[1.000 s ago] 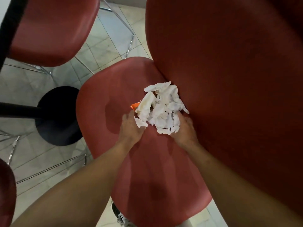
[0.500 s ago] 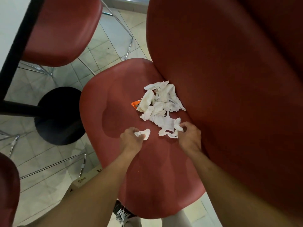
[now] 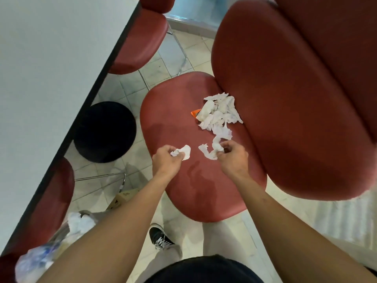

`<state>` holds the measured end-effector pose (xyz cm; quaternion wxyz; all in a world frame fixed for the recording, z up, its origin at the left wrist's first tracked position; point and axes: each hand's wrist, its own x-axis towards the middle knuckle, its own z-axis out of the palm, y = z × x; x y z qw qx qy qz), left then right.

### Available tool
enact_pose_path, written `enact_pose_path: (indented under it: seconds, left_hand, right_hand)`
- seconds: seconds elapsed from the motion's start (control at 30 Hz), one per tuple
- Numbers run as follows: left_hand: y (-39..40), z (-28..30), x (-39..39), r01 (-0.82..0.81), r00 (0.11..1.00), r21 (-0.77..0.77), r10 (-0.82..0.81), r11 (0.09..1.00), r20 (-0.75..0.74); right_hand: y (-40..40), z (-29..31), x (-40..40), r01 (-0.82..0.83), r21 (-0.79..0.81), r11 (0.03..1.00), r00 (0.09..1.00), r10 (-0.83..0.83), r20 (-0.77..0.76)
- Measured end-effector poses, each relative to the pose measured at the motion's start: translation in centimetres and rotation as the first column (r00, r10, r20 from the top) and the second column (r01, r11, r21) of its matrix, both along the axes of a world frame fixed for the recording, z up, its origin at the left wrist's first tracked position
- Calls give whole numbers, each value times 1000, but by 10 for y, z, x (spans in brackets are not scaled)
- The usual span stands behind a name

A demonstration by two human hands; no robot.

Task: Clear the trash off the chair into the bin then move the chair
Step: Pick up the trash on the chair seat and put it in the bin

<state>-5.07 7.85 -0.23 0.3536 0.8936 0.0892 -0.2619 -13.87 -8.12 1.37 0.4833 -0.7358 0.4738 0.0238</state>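
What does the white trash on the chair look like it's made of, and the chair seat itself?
White trash: thin tissue or napkin paper, matte, judging by its crumpled, torn, ragged edges. Chair seat: looks like padded vinyl or faux leather, dark red with a soft sheen and rounded edges; real leather can't be excluded.

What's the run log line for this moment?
left hand: grips tissue scrap | right hand: pinches tissue strip | tissue pile: on chair seat

Crumpled paper tissues (image 3: pixel 219 114), matt red chair (image 3: pixel 179 111)

Even indoor light, soft shadows, wide-angle bending and blur toward edges.
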Motion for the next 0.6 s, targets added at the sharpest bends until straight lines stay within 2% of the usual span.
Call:
enact_pose_path:
  seconds: [0.3, 0.6]
  left_hand:
    - [131, 42, -39, -163, 986, -23, 164, 986, 26]
    - [289, 54, -91, -355, 934, 7, 354, 935, 43]
  right_hand:
    - [118, 48, -12, -138, -19, 990, 989, 139, 43]
    - [246, 54, -10, -314, 15, 949, 946, 312, 87]
